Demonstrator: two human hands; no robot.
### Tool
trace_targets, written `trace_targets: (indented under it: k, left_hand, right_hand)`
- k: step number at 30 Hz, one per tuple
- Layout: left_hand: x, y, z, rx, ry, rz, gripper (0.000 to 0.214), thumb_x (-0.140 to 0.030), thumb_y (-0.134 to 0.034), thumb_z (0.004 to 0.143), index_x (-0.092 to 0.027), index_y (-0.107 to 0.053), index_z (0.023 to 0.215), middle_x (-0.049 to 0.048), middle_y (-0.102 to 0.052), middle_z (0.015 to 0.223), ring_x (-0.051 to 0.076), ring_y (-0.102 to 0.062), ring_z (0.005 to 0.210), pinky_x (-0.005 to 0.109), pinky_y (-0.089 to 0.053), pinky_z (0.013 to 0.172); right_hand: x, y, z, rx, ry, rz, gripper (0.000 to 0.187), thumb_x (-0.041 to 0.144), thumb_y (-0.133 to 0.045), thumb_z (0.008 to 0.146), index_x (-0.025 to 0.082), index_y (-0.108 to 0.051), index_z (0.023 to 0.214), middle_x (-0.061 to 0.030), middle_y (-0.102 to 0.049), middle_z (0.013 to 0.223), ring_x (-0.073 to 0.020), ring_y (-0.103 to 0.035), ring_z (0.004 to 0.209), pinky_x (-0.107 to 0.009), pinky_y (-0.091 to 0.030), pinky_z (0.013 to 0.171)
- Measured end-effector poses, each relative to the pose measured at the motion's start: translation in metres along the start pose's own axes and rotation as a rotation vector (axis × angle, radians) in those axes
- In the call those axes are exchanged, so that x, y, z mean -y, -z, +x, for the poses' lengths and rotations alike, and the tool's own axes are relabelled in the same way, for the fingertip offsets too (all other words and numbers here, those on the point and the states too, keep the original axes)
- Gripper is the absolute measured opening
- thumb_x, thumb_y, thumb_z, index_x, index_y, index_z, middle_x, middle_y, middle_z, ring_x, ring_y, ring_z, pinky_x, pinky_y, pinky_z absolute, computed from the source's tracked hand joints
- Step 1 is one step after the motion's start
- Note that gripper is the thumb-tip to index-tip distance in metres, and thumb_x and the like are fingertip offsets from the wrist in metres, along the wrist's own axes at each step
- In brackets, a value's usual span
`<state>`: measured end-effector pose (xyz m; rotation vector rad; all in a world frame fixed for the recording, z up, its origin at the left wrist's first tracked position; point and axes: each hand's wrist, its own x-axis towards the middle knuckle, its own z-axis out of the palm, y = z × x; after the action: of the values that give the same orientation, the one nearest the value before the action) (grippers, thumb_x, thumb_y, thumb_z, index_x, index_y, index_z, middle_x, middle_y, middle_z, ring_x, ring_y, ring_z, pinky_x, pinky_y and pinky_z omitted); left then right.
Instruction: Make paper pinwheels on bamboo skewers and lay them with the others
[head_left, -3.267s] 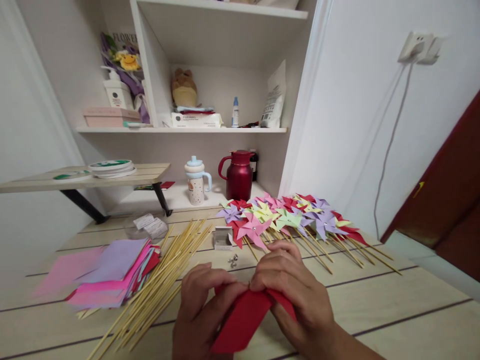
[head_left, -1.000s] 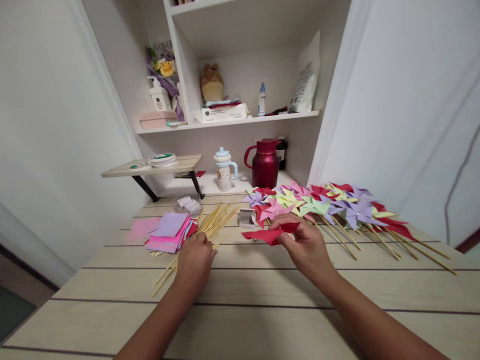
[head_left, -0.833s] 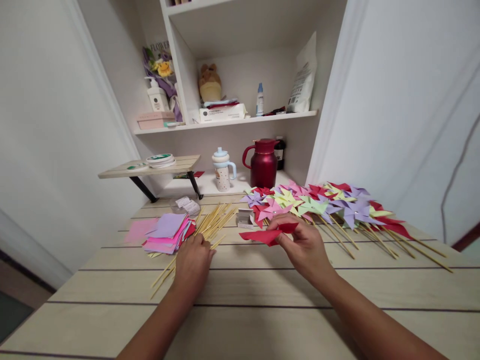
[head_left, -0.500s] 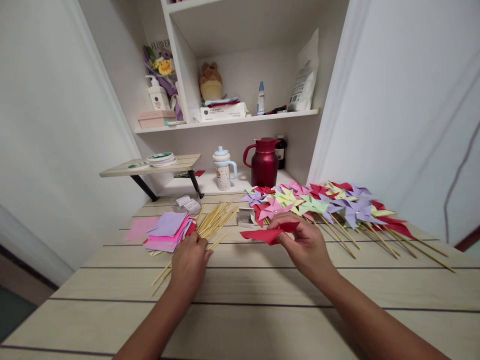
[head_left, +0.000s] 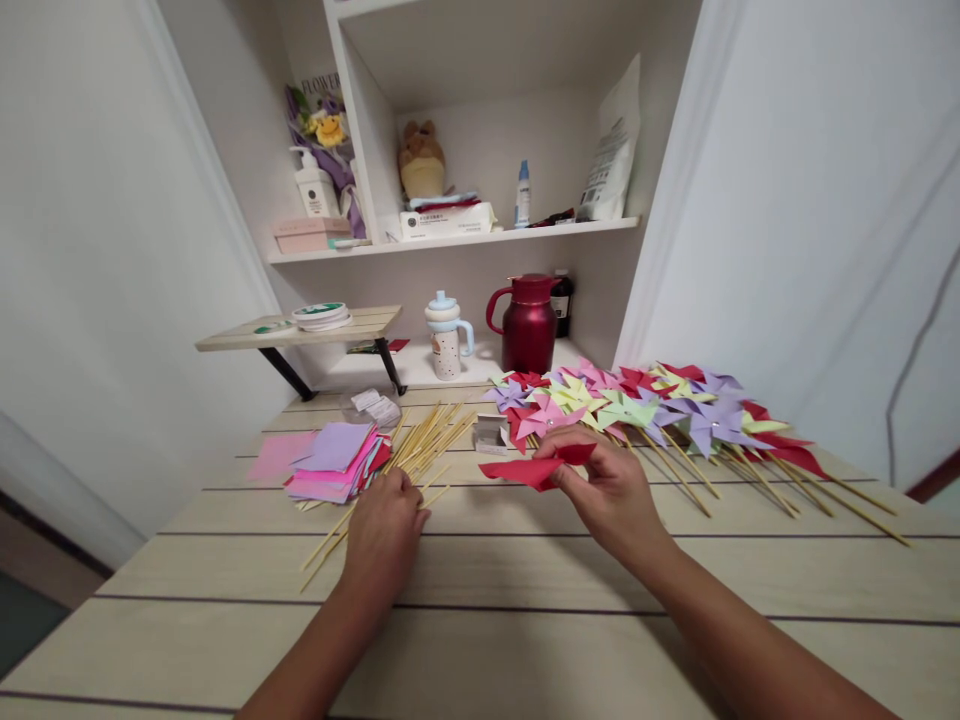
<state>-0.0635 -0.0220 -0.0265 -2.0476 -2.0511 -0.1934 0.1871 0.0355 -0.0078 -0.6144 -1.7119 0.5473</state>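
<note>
My right hand point(head_left: 611, 490) pinches a folded red paper pinwheel head point(head_left: 534, 468) and holds it just above the wooden table point(head_left: 525, 600). My left hand point(head_left: 384, 532) rests palm down on the near end of a loose pile of bamboo sticks point(head_left: 409, 455), fingers curled over them; whether it grips one is hidden. A stack of pink and purple paper squares point(head_left: 334, 462) lies left of the sticks. Several finished pinwheels on sticks point(head_left: 637, 412) lie at the right.
A small white box point(head_left: 491, 435) sits between sticks and pinwheels. Behind stand a red jug point(head_left: 529, 325), a lidded cup point(head_left: 446, 335) and a small raised shelf point(head_left: 300, 330) with round lids. Wall shelves point(head_left: 457, 238) hold bottles and boxes.
Both hands were folding the red paper close up 3.3 s ago; now only the right holds it. Over the last second the left hand has slid slightly along the sticks.
</note>
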Motion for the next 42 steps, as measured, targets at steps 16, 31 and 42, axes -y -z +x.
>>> trace_targets:
  k: [16, 31, 42]
  left_hand:
    - [-0.010, -0.011, -0.005, -0.116, -0.056, -0.103, 0.032, -0.007, -0.040, 0.089, -0.012, -0.072, 0.091, 0.0139, -0.066, 0.102, 0.030, -0.055, 0.098, 0.045, -0.038, 0.085]
    - [-0.024, 0.005, 0.030, -0.034, 0.447, -1.243, 0.008, -0.022, -0.068, 0.076, -0.016, -0.074, 0.074, 0.0101, -0.078, 0.086, 0.023, -0.072, 0.081, 0.035, -0.054, 0.080]
    - [-0.035, -0.014, 0.060, 0.089, 0.787, -1.952, 0.005, -0.007, -0.065, 0.084, -0.008, -0.069, 0.082, 0.0123, -0.076, 0.081, 0.013, -0.071, 0.063, 0.021, -0.058, 0.063]
  right_hand:
    - [0.002, 0.000, 0.000, 0.017, -0.018, 0.029, 0.012, 0.013, -0.062, 0.084, 0.023, -0.067, 0.083, -0.0016, -0.068, 0.084, -0.0183, -0.063, 0.079, -0.031, -0.051, 0.069]
    - [0.001, 0.000, 0.003, 0.019, -0.023, 0.027, 0.012, 0.012, -0.063, 0.083, 0.023, -0.066, 0.081, 0.0004, -0.068, 0.082, -0.0167, -0.062, 0.078, -0.030, -0.046, 0.073]
    - [-0.003, 0.002, 0.005, -0.007, -0.097, 0.059, 0.009, 0.016, -0.062, 0.084, 0.023, -0.066, 0.081, -0.0003, -0.069, 0.082, -0.0173, -0.061, 0.078, -0.030, -0.046, 0.072]
